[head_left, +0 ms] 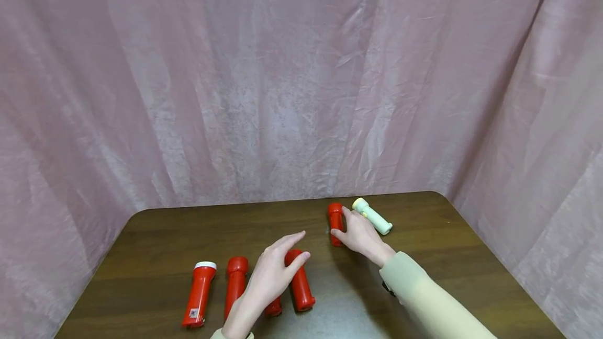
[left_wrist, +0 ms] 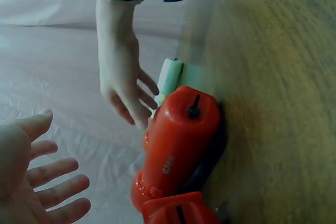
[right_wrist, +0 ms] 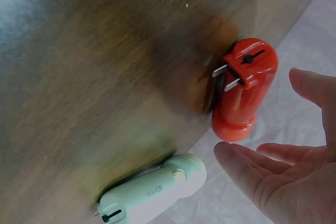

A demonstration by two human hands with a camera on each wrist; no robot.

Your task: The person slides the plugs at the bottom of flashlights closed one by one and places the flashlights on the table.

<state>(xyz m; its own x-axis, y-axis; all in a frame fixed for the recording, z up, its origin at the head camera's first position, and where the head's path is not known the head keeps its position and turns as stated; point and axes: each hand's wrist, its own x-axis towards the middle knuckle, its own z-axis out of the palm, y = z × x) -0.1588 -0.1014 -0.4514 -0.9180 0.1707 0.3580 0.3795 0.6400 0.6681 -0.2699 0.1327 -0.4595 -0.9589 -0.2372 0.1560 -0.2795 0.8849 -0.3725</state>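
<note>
At the back of the table, my right hand [head_left: 361, 233] is beside a small red flashlight [head_left: 335, 218], thumb and fingers apart around its side. In the right wrist view, two metal plug pins stick out of this red flashlight [right_wrist: 247, 82], and a gap shows between it and the hand. A pale green flashlight [head_left: 375, 218] lies just right of that hand. My left hand [head_left: 270, 273], fingers extended and holding nothing, is above a red flashlight [head_left: 300, 286] and another red flashlight [head_left: 274, 307] mostly hidden beneath the hand.
Left of the left hand lie a red flashlight [head_left: 234, 282] and a red flashlight with a white rim [head_left: 200, 294]. The brown wooden table [head_left: 447, 276] has rounded back corners. Pink curtains [head_left: 282, 93] hang behind it and along the right.
</note>
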